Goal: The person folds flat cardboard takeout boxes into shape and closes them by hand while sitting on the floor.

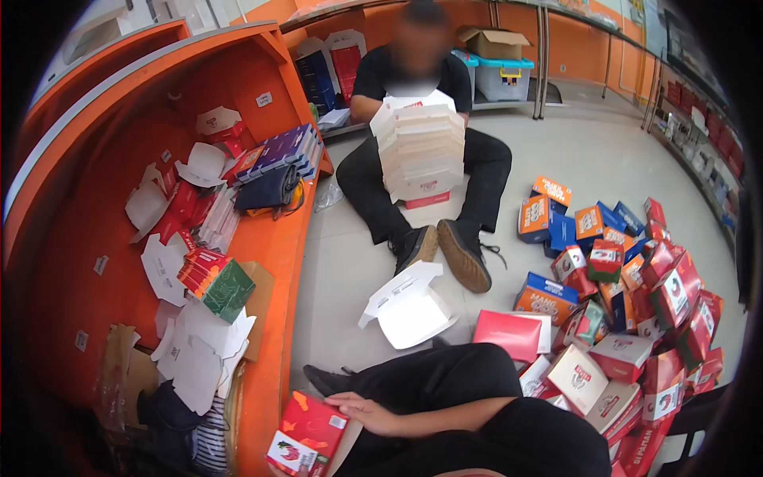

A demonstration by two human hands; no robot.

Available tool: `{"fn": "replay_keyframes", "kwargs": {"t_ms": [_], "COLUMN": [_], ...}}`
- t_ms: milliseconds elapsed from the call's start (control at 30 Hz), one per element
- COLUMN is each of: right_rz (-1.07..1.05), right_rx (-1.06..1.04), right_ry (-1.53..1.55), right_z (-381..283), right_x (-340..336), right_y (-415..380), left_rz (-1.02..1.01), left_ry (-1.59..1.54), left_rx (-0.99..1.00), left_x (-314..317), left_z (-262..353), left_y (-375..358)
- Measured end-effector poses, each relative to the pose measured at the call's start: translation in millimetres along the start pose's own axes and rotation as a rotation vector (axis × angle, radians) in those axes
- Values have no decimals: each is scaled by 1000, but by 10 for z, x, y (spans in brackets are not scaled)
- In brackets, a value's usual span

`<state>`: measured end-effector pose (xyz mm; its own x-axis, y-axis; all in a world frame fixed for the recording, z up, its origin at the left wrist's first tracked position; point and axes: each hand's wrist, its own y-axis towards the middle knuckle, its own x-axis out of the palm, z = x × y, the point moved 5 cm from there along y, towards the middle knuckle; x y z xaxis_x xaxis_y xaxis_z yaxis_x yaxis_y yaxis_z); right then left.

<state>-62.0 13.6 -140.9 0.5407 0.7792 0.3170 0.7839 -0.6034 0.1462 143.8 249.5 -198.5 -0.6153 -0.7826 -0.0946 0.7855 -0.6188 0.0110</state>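
Red covers one box [311,429], right hand [369,413] touching its edge; whether either hand grips, I cannot tell.

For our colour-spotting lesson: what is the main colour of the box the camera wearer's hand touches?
The box is mainly red; best seen in the head view.

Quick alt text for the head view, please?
The wearer's right hand touches a red box. Opposite, a co-worker sits behind stacked white cartons; mixed boxes lie heaped at right, an orange shelf at left.
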Motion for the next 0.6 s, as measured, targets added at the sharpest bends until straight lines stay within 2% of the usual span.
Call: {"fn": "replay_keyframes", "kwargs": {"t_ms": [100,133,267,367,400,433,500,600], "right_rz": [-1,-12,-86,-143,-183,-181,-207,-224], "right_rx": [66,25,265,285,298,316,363,358], "right_ry": [53,41,35,221,305,426,412,219], "right_z": [140,130,117,138,138,141,56,-61], "right_x": [-15,-8,-67,-61,-37,-16,-18,-8], "right_y": [34,53,72,73,83,112,79,47], "left_rz": [-7,-2,-12,-185,-168,-217,-231,-137], "left_ry": [163,185,195,509,362,298,266,326], "left_rx": [31,33,-5,282,140,259,270,138], "left_x": [-287,-324,-45,175,184,164,239,429], "left_z": [-37,-37,-257,186,190,320,448,723], "left_y": [22,34,-75,-62,-72,1,-38,-173]}}
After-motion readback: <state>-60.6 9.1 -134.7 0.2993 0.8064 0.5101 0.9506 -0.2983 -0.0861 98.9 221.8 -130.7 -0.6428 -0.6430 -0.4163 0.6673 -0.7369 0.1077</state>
